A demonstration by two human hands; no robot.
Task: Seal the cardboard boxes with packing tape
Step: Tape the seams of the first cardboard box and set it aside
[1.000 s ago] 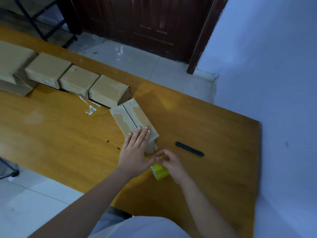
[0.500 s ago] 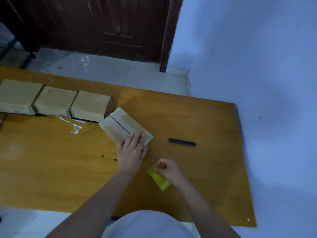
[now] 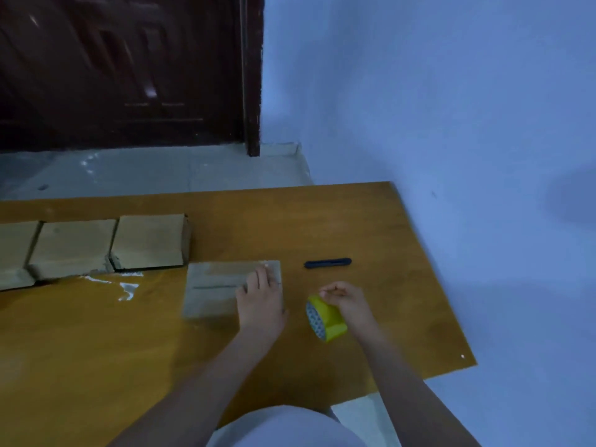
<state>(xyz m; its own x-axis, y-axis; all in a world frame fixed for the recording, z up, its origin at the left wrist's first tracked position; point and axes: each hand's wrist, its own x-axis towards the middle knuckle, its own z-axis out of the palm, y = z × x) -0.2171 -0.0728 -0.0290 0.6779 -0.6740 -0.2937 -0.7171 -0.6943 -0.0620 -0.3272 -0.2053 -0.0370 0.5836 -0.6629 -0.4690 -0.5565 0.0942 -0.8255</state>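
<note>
A small flat cardboard box (image 3: pixel 213 287) lies on the wooden table (image 3: pixel 96 333), its two top flaps meeting at a seam. My left hand (image 3: pixel 260 301) rests flat on the box's right end, fingers spread, pressing it down. To its right my right hand (image 3: pixel 346 301) grips a yellow roll of packing tape (image 3: pixel 325 317), fingers pinched at the top of the roll. The roll sits just off the box's right edge, with a gap between them.
A row of cardboard boxes (image 3: pixel 148 241) lines the table's back left. A dark pen-like tool (image 3: pixel 327 263) lies right of the box. Shiny scraps (image 3: pixel 127 287) lie on the table. The table's right edge (image 3: pixel 432 269) runs along a blue wall; a dark door (image 3: pixel 129 69) stands behind.
The view has swung, so the box now lies level. My right hand has pulled the tape roll away from the box's end. My left hand stays pressed on the box.
</note>
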